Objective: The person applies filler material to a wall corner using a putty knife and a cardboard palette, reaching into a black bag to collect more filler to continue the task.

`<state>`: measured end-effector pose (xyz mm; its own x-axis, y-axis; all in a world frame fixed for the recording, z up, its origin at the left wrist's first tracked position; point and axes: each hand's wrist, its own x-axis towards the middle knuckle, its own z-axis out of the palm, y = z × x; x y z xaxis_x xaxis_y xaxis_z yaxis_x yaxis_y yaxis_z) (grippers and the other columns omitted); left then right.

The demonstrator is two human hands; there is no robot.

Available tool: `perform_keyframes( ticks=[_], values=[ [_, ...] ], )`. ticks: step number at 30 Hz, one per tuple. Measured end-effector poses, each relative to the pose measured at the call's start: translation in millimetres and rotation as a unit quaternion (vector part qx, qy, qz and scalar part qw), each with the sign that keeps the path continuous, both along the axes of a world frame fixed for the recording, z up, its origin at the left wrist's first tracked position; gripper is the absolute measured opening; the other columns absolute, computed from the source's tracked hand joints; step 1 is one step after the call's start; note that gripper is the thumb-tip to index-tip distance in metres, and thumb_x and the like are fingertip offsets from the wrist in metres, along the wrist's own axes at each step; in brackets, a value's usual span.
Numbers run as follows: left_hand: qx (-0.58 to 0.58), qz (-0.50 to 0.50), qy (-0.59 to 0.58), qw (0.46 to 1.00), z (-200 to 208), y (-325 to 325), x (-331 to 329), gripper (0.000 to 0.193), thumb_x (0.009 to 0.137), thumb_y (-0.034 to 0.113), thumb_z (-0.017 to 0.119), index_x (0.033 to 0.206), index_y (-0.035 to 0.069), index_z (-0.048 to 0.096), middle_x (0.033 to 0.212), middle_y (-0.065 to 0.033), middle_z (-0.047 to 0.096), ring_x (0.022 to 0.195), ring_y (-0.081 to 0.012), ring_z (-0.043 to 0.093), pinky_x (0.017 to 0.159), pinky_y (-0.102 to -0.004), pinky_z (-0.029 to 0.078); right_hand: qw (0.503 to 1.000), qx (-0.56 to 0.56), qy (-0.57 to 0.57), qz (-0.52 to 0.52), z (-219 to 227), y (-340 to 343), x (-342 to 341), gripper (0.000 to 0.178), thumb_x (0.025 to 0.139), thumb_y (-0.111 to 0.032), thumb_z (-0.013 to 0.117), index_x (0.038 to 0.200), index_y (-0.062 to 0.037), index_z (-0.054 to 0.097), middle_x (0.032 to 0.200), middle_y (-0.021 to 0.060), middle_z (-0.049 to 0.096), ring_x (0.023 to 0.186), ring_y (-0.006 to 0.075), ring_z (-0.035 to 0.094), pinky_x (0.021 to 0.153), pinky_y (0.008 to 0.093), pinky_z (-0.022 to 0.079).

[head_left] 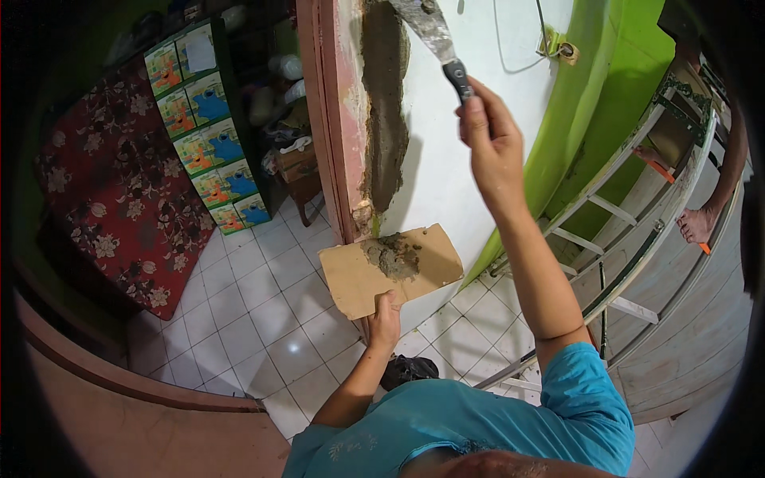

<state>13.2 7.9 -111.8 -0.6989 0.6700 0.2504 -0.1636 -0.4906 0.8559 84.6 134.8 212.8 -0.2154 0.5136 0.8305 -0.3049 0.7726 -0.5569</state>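
Observation:
My right hand (496, 131) is raised and wrapped round the black handle of a putty knife (437, 32). The knife's smeared metal blade points up toward the wall at the top of the view. Lower down, my left hand (385, 321) grips the near edge of a flat cardboard piece (348, 279), thumb on top. A heap of wet grey mortar (393, 256) lies on the cardboard's far half. Beyond it, a long vertical strip of grey mortar (385, 119) fills a rough-edged channel in the wall beside the door frame.
A ladder (594, 247) stands at the right, with another person's foot (698, 225) on it. A cable with a socket (567, 53) hangs on the white wall (478, 103). Left are a cartoon-printed drawer cabinet (211, 127) and a red floral mattress (111, 191). A black bag (409, 370) lies on the tiled floor (279, 319).

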Motion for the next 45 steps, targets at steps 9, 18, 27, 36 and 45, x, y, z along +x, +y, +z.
perform_keyframes(
  ticks=[9, 18, 27, 36, 45],
  values=[
    [0.087, 0.000, -0.215, 0.973, 3, 0, 2, 0.014, 0.092, 0.002, 0.062, 0.105, 0.002, 0.058, 0.108, -0.0174, 0.063, 0.096, -0.0297, 0.061, 0.085, -0.0393, 0.053, 0.999, -0.023, -0.010, 0.031, -32, 9, -42, 0.037, 0.105, -0.026, 0.052, 0.133, -0.0016, 0.055, 0.091, 0.0022, 0.058, 0.077, 0.0085, 0.051, 0.070, 0.0253, 0.045],
    [0.097, -0.071, -0.159, 0.980, -1, -1, -2, 0.054, 0.089, 0.004, 0.052, 0.142, 0.007, 0.039, 0.137, -0.0093, 0.048, 0.128, -0.0259, 0.049, 0.110, -0.0475, 0.042, 0.997, -0.049, -0.025, 0.051, -83, 17, -36, 0.032, 0.105, -0.025, 0.052, 0.127, -0.0011, 0.055, 0.086, 0.0011, 0.056, 0.075, 0.0081, 0.050, 0.068, 0.0251, 0.044],
    [0.065, -0.047, -0.125, 0.989, 9, -2, 4, 0.055, 0.089, 0.003, 0.051, 0.142, 0.008, 0.039, 0.138, -0.0097, 0.048, 0.128, -0.0269, 0.049, 0.108, -0.0515, 0.044, 0.999, -0.007, -0.001, 0.032, -40, 24, -46, 0.031, 0.105, -0.024, 0.052, 0.125, -0.0009, 0.055, 0.088, 0.0025, 0.059, 0.077, 0.0089, 0.053, 0.069, 0.0246, 0.046],
    [0.133, -0.062, -0.226, 0.963, 29, -5, 11, 0.036, 0.092, 0.004, 0.053, 0.128, 0.002, 0.050, 0.124, -0.0119, 0.055, 0.112, -0.0260, 0.059, 0.096, -0.0401, 0.051, 0.991, -0.096, -0.057, 0.073, -122, 28, -27, 0.031, 0.106, -0.024, 0.051, 0.127, -0.0017, 0.054, 0.089, 0.0026, 0.059, 0.080, 0.0084, 0.053, 0.073, 0.0245, 0.046],
    [0.102, -0.089, -0.196, 0.971, 29, -6, 6, 0.047, 0.089, 0.007, 0.053, 0.135, 0.006, 0.046, 0.131, -0.0091, 0.053, 0.126, -0.0262, 0.052, 0.110, -0.0481, 0.042, 0.991, -0.083, -0.066, 0.075, -106, 28, -17, 0.031, 0.107, -0.023, 0.049, 0.128, -0.0012, 0.052, 0.095, 0.0014, 0.055, 0.084, 0.0081, 0.049, 0.078, 0.0246, 0.045]
  ],
)
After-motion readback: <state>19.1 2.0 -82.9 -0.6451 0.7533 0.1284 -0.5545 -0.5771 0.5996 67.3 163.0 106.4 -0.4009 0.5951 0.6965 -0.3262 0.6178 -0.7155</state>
